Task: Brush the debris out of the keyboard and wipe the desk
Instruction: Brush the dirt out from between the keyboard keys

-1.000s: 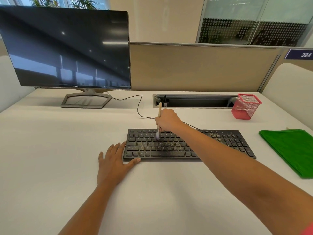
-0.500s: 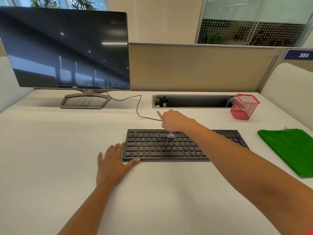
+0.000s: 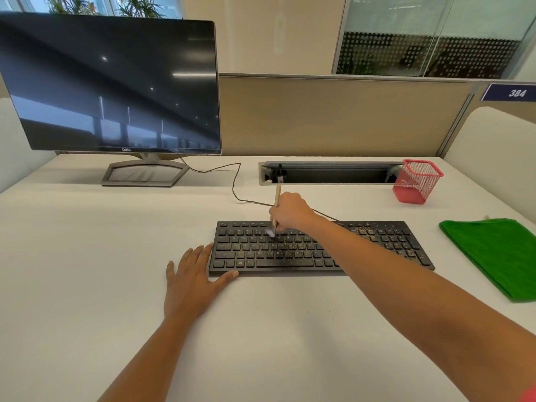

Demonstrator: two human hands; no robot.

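A black keyboard (image 3: 249, 250) lies on the white desk (image 3: 87, 256), speckled with tan debris on its middle and right keys. My right hand (image 3: 290, 211) grips a small wooden-handled brush (image 3: 277, 195), nearly upright, with its pale bristles on the upper key rows left of centre. My left hand (image 3: 193, 282) lies flat on the desk at the keyboard's front left corner, thumb touching the front edge. A folded green cloth (image 3: 496, 253) rests at the right edge of the desk.
A dark monitor (image 3: 116, 82) on a stand fills the back left. Its cable (image 3: 236, 184) runs toward the keyboard. A cable slot (image 3: 330, 177) and a red mesh pen cup (image 3: 416, 181) sit at the back, before the beige partition.
The brush swung from upright to slanted right with bristles farther right, then came back upright and leftward on the upper rows. My left hand stayed put.
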